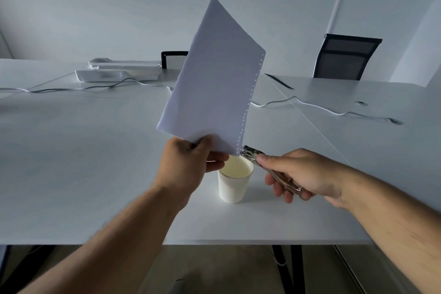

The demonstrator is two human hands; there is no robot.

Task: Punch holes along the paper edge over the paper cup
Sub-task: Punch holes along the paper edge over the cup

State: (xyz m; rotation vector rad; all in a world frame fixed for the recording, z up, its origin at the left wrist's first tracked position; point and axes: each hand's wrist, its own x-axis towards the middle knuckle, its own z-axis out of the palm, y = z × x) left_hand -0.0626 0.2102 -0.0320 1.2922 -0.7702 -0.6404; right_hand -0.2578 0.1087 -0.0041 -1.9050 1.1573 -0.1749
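Observation:
My left hand point(191, 162) pinches the bottom edge of a white sheet of paper point(214, 83) and holds it upright above a white paper cup point(235, 179). A row of several small punched holes runs down the sheet's right edge. My right hand point(303, 174) grips a metal hole punch point(250, 153) by its handles. The punch's jaws sit at the paper's lower right corner, right over the cup's open mouth. The cup stands upright on the white table point(95, 174).
White cables point(310, 105) trail across the far part of the table. A white foam tray point(119, 71) lies at the back left. Two black mesh chairs point(346, 57) stand behind the table. The table's near edge runs just below my forearms.

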